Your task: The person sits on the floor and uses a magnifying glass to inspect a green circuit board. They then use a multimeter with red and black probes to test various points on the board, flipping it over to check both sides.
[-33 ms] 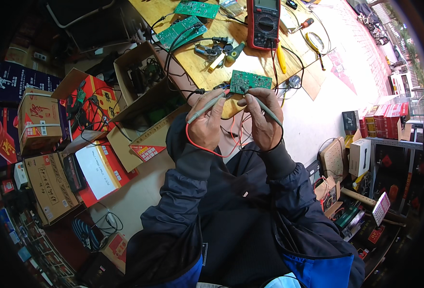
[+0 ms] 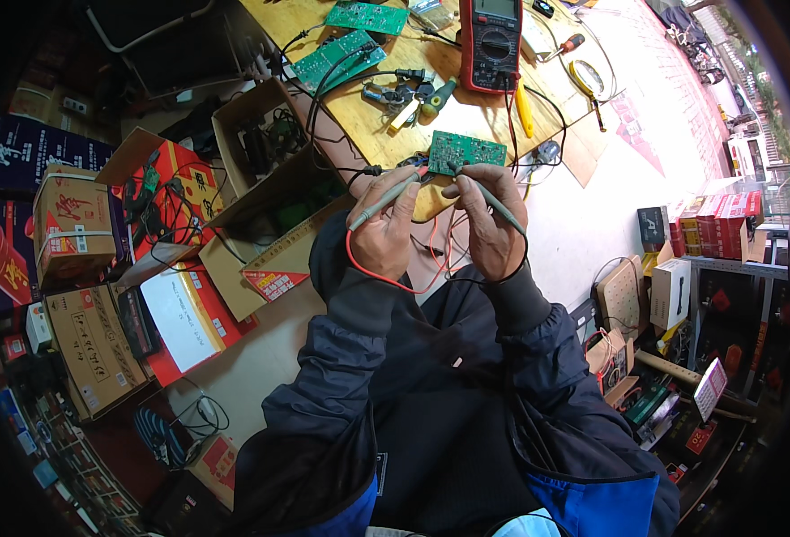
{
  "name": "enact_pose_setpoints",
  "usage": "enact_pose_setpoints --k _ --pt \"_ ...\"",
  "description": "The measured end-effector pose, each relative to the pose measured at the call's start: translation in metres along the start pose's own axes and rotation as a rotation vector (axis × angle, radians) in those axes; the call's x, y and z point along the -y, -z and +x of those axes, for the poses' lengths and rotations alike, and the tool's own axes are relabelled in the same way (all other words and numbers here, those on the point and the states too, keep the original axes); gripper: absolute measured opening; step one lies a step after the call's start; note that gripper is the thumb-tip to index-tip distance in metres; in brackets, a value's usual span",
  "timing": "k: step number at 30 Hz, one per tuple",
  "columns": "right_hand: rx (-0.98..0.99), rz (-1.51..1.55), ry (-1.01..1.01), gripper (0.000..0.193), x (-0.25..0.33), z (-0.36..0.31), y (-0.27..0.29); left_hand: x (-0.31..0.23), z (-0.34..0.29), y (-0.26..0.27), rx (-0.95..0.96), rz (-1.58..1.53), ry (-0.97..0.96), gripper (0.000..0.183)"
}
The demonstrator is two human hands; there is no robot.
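A green circuit board (image 2: 480, 154) lies at the table's near edge, just beyond my fingers. My left hand (image 2: 382, 224) pinches a grey multimeter probe (image 2: 379, 204) with a red lead, its tip at the board's left end. Between the fingers of my right hand (image 2: 495, 228) is a second grey probe (image 2: 502, 209) on a black lead. Its dark tip reaches the board's near edge; whether either tip touches metal is too small to tell. The red multimeter (image 2: 491, 54) with a dial and screen lies beyond the board, its leads running down toward my hands.
On the wooden table (image 2: 359, 134) are two more green boards (image 2: 338, 61), a green-handled tool (image 2: 438, 100), black cables and a yellow tape measure (image 2: 585, 79). An open carton (image 2: 260, 143) of cables stands left of it. Stacked boxes (image 2: 77, 228) fill the left; a shelf (image 2: 726, 266) holds boxes at right.
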State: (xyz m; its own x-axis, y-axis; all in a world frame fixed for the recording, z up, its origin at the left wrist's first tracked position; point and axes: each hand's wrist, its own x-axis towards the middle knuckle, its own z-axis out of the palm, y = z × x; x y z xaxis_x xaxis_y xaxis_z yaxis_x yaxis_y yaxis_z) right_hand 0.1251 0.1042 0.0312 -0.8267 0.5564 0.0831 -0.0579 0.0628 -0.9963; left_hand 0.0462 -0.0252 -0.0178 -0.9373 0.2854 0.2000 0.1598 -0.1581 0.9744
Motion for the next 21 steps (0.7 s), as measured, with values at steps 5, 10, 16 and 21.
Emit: enact_pose_setpoints --k 5,10,16,21 --pt "0.013 -0.011 0.007 0.025 0.0036 0.001 -0.0006 0.0 -0.0003 -0.0006 -0.009 0.001 -0.002 0.02" --pt "0.017 -0.022 0.017 0.023 0.0035 0.0035 -0.0034 0.0013 -0.0006 -0.0008 -0.008 -0.017 0.024 0.02" --pt "0.009 -0.032 0.019 0.022 0.0029 0.0036 -0.0032 0.0016 0.0004 -0.0003 -0.001 -0.009 0.015 0.02" --pt "0.0 -0.034 0.019 0.021 0.0006 0.0035 -0.003 -0.0009 -0.0002 -0.0003 0.0 -0.019 0.016 0.021"
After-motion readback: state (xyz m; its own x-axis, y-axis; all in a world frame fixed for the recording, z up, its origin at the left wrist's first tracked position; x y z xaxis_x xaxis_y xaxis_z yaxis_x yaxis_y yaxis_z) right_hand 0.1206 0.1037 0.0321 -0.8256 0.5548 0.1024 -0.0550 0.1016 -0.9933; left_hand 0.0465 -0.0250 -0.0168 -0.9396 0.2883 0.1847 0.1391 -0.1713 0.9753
